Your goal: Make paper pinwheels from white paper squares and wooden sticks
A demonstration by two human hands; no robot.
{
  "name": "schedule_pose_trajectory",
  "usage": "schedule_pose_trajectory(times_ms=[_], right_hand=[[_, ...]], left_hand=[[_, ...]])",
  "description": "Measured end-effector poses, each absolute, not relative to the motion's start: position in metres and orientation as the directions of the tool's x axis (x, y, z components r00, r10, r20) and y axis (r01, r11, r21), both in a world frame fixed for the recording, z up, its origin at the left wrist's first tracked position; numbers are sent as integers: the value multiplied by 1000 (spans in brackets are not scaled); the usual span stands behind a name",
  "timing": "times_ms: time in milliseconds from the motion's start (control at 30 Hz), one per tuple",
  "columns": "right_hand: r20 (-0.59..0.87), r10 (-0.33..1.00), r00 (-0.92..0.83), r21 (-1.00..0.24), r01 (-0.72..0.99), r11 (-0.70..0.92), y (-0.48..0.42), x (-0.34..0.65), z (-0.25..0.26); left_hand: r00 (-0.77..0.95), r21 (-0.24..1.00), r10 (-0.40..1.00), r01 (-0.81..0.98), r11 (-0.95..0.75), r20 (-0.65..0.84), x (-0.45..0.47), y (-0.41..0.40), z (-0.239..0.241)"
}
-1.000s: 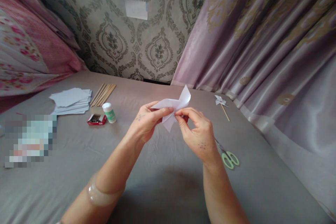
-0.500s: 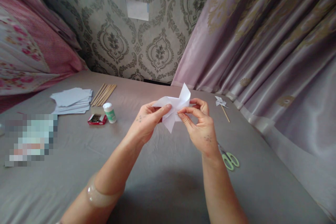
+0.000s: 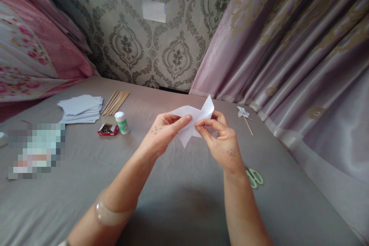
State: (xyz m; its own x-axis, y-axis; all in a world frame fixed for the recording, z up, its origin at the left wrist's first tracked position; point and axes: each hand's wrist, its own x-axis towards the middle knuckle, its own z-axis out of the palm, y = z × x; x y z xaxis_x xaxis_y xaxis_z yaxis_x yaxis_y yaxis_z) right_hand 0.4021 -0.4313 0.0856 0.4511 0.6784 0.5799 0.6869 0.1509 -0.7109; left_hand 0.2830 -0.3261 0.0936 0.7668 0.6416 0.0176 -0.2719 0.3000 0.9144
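Observation:
A white paper pinwheel (image 3: 190, 117) with folded, pointed blades is held up between both hands, above the grey cloth. My left hand (image 3: 164, 130) grips its left side, thumb pressed on the front near the middle and fingers behind. My right hand (image 3: 220, 136) is closed at the pinwheel's centre, thumb and index finger pinched together there. Whatever sits in that pinch is too small to make out. Other fingers of my right hand reach behind the right-hand blade. The back of the paper is hidden.
At left lie a stack of white paper (image 3: 80, 108), several wooden sticks (image 3: 115, 103), a small red box (image 3: 107, 130) of metal bits and a white-green bottle (image 3: 122, 123). At right are a finished pinwheel (image 3: 244, 113) on a stick and green-handled scissors (image 3: 256, 178), partly behind my wrist.
The pinwheel has tilted slightly in my hands, its upper blade shifting to the right. Both hands keep their hold. The whole view has shifted a little.

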Motion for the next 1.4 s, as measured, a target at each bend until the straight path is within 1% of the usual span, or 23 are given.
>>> schedule_pose_trajectory(times_ms=[267, 467, 733, 1167, 1400], right_hand=[[593, 668, 450, -710, 684, 170, -431, 402, 86], [614, 655, 441, -687, 707, 168, -433, 401, 87], [629, 645, 434, -665, 730, 158, -432, 401, 87], [608, 655, 448, -680, 720, 139, -432, 402, 87], [595, 659, 460, -685, 719, 118, -432, 400, 89]], left_hand=[[792, 915, 603, -311, 258, 99, 281, -327, 94], [765, 917, 639, -310, 252, 83, 282, -327, 92], [761, 917, 642, -314, 245, 90, 282, -327, 93], [751, 930, 652, -302, 207, 99, 281, -331, 96], [738, 942, 664, -297, 157, 122, 283, -333, 98]])
